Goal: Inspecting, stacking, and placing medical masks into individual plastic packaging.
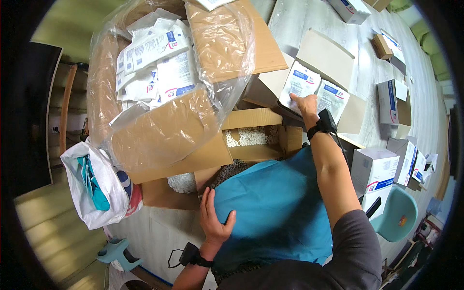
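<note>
The right hand (305,105) reaches to two o'clock of the view's centre, its fingers on a white packet (299,80) in an open carton (325,46). A second white packet (333,98) lies at its four o'clock, close beside it. The fingertips are partly hidden by the hand itself, so whether they pinch the packet or merely rest on it cannot be told. The left hand (216,223), near six o'clock, lies spread on a blue cloth (275,203), thumb well apart from the fingers, gripping nothing visible. At eleven o'clock, a large plastic-lined box (164,133) holds a loose heap of similar packets (150,53).

Handling: the flat form and creased faces suggest a light, pliable pouch with smooth, somewhat slippery skin; it would probably sag if lifted by one corner and tolerate gentle bending better than sharp folding. The sounder hold is at the middle of a side edge, thumb on one face and fingers on the other, pressing lightly to spare the contents.
</note>
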`<state>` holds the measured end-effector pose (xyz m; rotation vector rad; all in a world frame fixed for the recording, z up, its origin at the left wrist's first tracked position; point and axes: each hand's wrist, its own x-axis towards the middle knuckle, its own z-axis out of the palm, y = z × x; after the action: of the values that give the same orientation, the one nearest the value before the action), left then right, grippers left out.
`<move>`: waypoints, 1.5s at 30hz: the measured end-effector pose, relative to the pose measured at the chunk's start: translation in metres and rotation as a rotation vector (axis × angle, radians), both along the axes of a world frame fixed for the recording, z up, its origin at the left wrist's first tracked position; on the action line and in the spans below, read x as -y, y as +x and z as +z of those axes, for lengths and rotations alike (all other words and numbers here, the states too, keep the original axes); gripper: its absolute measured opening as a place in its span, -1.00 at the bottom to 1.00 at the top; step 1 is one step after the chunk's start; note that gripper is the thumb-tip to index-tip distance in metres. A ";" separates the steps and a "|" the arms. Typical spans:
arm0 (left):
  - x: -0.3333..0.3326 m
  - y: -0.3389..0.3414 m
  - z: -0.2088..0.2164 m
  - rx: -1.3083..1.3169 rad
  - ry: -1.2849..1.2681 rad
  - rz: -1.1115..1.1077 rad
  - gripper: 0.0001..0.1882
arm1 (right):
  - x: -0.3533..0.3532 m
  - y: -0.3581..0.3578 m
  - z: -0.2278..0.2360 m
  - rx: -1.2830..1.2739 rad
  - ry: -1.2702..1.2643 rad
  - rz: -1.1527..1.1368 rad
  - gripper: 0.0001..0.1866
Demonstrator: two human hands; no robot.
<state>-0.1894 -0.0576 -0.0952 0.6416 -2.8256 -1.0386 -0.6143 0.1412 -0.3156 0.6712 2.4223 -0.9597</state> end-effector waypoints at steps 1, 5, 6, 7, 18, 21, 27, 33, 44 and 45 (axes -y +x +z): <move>-0.001 0.000 0.002 0.001 -0.007 -0.004 -0.14 | 0.005 0.009 0.016 -0.078 0.055 -0.014 0.02; -0.001 -0.005 0.006 -0.019 0.036 -0.024 -0.15 | -0.011 0.012 0.023 -0.214 0.126 -0.040 -0.23; -0.001 -0.005 0.007 -0.027 0.052 -0.020 -0.15 | -0.010 0.010 0.025 -0.201 0.095 -0.030 -0.26; -0.002 -0.003 0.008 -0.017 0.031 -0.013 -0.15 | -0.008 0.011 0.026 -0.254 0.096 -0.057 -0.28; 0.000 0.011 0.003 -0.079 0.126 0.041 -0.19 | -0.046 0.000 0.035 -0.433 -0.780 -0.472 -0.85; 0.002 0.022 -0.007 -0.090 0.275 0.101 -0.22 | -0.076 0.025 0.084 -0.454 -1.174 -0.329 -0.63; -0.011 0.039 -0.018 -0.109 0.175 0.173 -0.33 | -0.143 0.205 0.182 0.036 -1.422 -0.026 -0.53; -0.064 0.105 0.015 -0.207 -0.146 -0.133 -0.37 | -0.127 0.421 0.254 0.178 -1.092 0.054 -0.62; -0.068 0.266 -0.023 0.102 0.378 0.276 -0.17 | -0.148 0.546 0.262 0.063 -1.116 -0.211 -0.55; -0.065 0.280 -0.036 0.155 0.498 0.375 -0.20 | -0.145 0.544 0.261 0.078 -1.116 -0.213 -0.56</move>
<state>0.0902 0.0070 -0.1309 1.2807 -2.4065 -1.6735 -0.0700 0.2864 -0.0547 0.4959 1.3779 -2.0293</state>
